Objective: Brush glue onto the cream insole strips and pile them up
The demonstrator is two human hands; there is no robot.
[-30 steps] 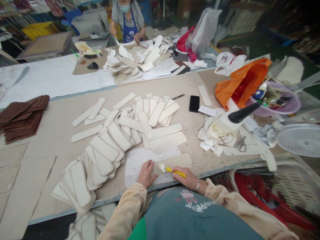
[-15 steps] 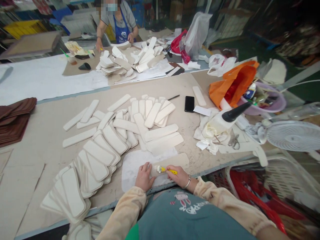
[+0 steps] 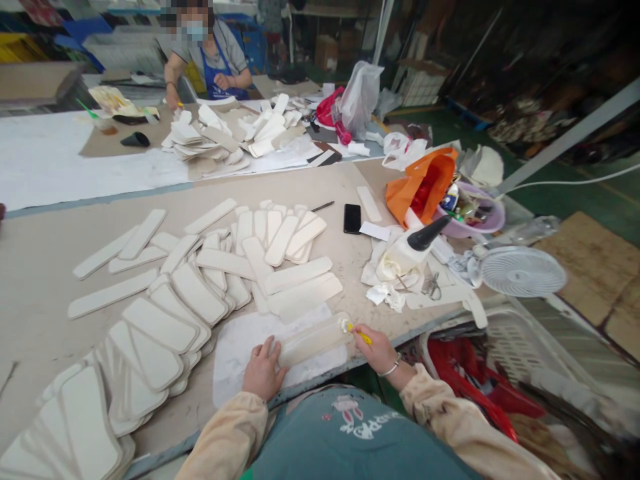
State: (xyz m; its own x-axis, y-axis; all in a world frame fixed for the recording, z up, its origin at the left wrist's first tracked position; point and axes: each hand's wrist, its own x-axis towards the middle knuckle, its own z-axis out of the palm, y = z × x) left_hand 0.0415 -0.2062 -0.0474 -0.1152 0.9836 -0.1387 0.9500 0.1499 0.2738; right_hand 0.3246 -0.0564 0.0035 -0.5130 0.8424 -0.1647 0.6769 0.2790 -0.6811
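A: Your right hand (image 3: 376, 348) is gripping the brush (image 3: 361, 335), fingers closed round its handle, and the bristles are carrying white paste (image 3: 345, 325) right at the tip of the strip (image 3: 314, 341)!

B: And your left hand (image 3: 265, 369)?

A: It's lying at the opposite end, fingers spread, gripping nothing. They're seeming to rest over that end; how firmly they're pressing, you can't tell from here.

B: Where's the strip sitting?

A: It's lying on the paper (image 3: 227, 353), near the 6 o'clock edge of the table (image 3: 35, 253), with the pile (image 3: 200, 297) fanning out from 9 to 11 o'clock of it.

B: So how should you be working the brush?

A: Best, I'd judge, to be laying the paste thin and even, running your strokes lengthwise, easing off at the end so nothing's clumping there. Your left hand should be pinning the strip while its fingers are staying out of the wet.

B: And its line?

A: Its long axis is running from between 8 and 9 o'clock to between 2 and 3. A rounded end is pointing right; your fingers are hiding the other. The brush is slanting across, bristles facing 10, handle aiming at 4!
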